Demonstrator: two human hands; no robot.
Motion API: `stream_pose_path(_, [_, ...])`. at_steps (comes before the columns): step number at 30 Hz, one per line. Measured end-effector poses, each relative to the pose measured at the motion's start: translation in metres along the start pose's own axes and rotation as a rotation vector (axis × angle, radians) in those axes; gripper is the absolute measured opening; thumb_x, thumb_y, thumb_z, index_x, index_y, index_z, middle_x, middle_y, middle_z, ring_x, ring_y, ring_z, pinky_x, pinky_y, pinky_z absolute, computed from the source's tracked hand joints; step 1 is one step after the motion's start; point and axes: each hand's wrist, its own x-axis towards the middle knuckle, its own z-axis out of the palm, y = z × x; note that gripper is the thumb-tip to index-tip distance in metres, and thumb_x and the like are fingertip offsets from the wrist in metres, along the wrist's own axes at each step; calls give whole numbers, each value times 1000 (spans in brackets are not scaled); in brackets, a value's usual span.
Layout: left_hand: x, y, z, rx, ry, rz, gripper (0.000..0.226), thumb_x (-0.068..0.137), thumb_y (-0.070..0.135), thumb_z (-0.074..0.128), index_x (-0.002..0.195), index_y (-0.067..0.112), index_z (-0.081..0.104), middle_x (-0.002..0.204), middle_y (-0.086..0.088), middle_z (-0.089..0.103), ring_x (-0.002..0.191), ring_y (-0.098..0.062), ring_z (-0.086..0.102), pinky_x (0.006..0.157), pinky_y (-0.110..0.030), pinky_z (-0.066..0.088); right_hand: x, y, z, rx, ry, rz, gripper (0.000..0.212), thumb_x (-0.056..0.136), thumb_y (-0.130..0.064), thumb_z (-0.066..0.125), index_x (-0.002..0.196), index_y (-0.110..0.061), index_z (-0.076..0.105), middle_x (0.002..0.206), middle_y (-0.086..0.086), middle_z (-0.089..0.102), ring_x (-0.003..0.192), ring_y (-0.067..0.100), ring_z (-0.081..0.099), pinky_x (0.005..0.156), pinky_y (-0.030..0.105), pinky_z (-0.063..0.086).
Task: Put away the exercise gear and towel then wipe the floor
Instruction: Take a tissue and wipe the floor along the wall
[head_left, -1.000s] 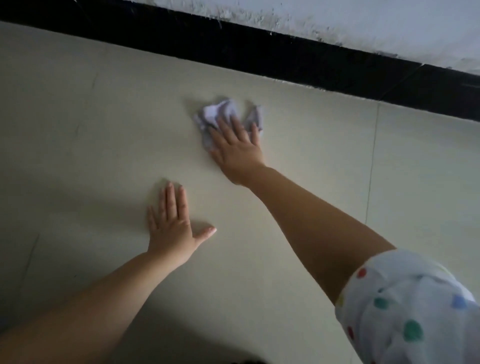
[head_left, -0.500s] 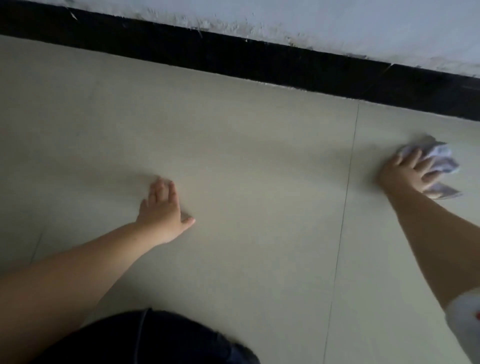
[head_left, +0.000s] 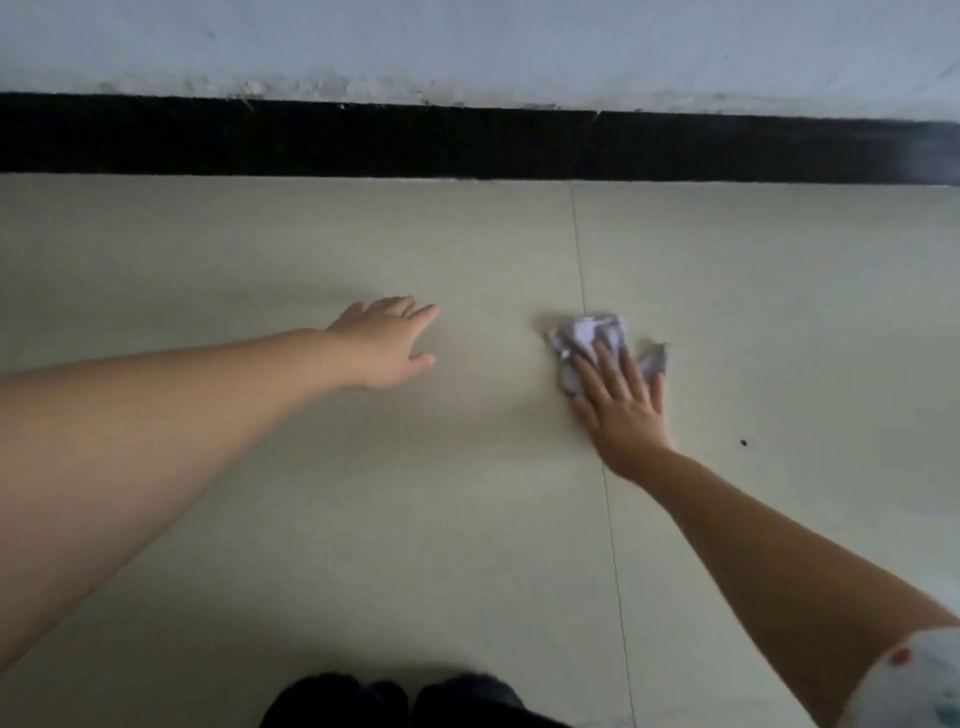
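The person is leaning over the pale tiled floor (head_left: 363, 519), both arms stretched out. The right hand (head_left: 621, 405) is lying flat with straight, spread fingers (head_left: 605, 364) pressing down on a crumpled white cloth (head_left: 587, 335) — nothing curled round it, just the palm and fingers bearing on it. The cloth is sitting right by a tile seam (head_left: 597, 441), near the black skirting (head_left: 467, 143) below the wall (head_left: 467, 47). The left hand (head_left: 387, 345) is resting open on the floor, well apart from the cloth — fingers relaxed, holding nothing.
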Motion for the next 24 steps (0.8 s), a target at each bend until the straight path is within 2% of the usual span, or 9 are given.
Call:
stream_pose_path(4, [10,51,47,3,-11,27,82,92,59,39,151,26,-9,158,-6,-18,146,-23,-14,116,-56,4,-17,97,-30,297,-36,737,54,100,-45,23,152,-36,9,161,-3,-5,147,23,-9,115,58,-1])
stream_pose_path(7, [17,69,67,67,-99,-1,101,81,72,44,147,30,-20,151,-7,-36,140,-32,-30,107,-68,2,-30,56,-15,351,-15,909,55,100,-48,21,152,-37,7,161,-5,-7,146,27,-13,113,61,-6])
stream_pose_path(9, [21,74,71,93,-127,-19,116,74,76,51,145,27,-27,147,-10,-42,136,-36,-35,104,-72,0,-51,-5,13,265,-16,746,57,99,-48,22,152,-35,5,161,-1,-6,145,32,-15,109,64,-10])
stream_pose_path(12, [21,74,74,120,-141,-29,125,68,77,55,142,26,-31,145,-11,-45,135,-38,-36,102,-73,-1,-117,-109,55,75,23,208,60,92,-52,30,148,-29,26,157,7,24,143,41,8,105,72,4])
stream_pose_path(14, [22,73,74,121,-144,-39,126,67,77,56,142,27,-32,145,-10,-45,135,-37,-36,102,-74,-2,-135,-111,64,19,-62,-95,58,91,-53,31,145,-31,31,154,3,31,143,39,15,104,73,17])
stream_pose_path(16, [24,72,75,122,-150,-38,128,65,78,57,141,27,-33,144,-10,-46,135,-37,-37,102,-74,-2,-128,-61,58,2,-29,-162,53,93,-50,31,143,-32,34,154,-1,33,143,33,17,104,70,25])
stream_pose_path(20, [25,70,78,119,-146,-31,130,64,78,58,140,28,-35,143,-9,-47,134,-36,-39,101,-73,-4,-131,94,40,161,85,569,56,97,-47,25,150,-30,20,161,-3,7,148,24,-2,115,57,1])
stream_pose_path(22, [24,69,78,109,-128,-22,129,64,78,59,141,29,-33,144,-8,-47,135,-35,-38,102,-73,-5,-142,153,18,310,5,928,55,100,-39,20,152,-23,14,161,2,-2,147,25,-6,117,54,-2])
stream_pose_path(24, [22,69,76,89,-115,-12,129,64,77,60,142,30,-31,145,-8,-45,135,-34,-37,102,-73,-5,-143,172,4,356,-86,1063,60,96,-35,4,152,-16,14,161,8,-3,147,30,-8,116,54,-5])
